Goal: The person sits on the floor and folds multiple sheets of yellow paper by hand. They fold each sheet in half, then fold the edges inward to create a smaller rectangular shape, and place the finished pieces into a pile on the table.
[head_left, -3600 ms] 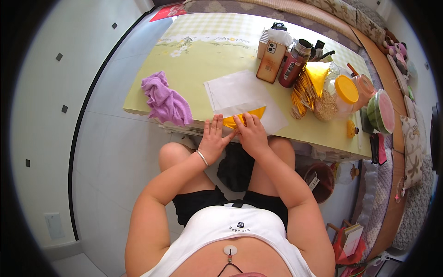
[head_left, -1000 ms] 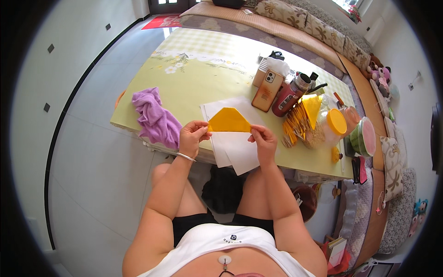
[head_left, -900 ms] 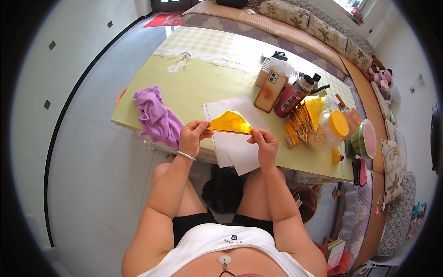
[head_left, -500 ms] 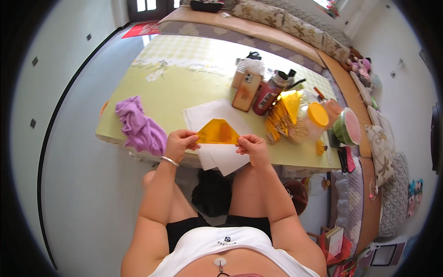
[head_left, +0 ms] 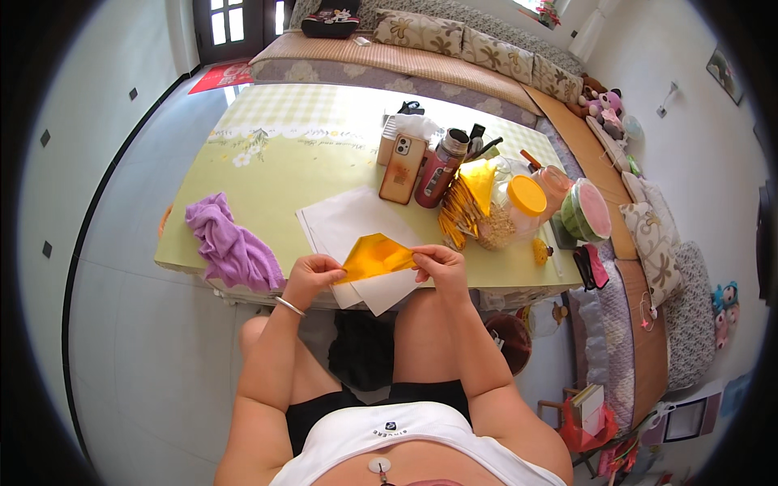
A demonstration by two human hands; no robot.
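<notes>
A shiny gold sheet of foil paper (head_left: 378,256), folded to a shape with slanted upper edges, is stretched between my hands at the table's near edge. My left hand (head_left: 317,273) pinches its left corner, and my right hand (head_left: 438,265) pinches its right corner, which sits a little higher. White paper sheets (head_left: 344,216) lie under and behind the foil, with some corners hanging over the table edge. To the right stands a bunch of similar folded gold pieces (head_left: 460,212), next to a clear jar with a yellow lid (head_left: 526,196).
A purple towel (head_left: 231,243) lies at the table's left edge. Behind the papers, a phone (head_left: 402,168) leans upright beside a dark red bottle (head_left: 441,172). A green tub with a pink lid (head_left: 585,211) is at the right. A brown bin (head_left: 509,343) stands below the table.
The gold foil has tilted, its right end now higher than its left. Both hands still pinch its corners. The whole view has shifted slightly.
</notes>
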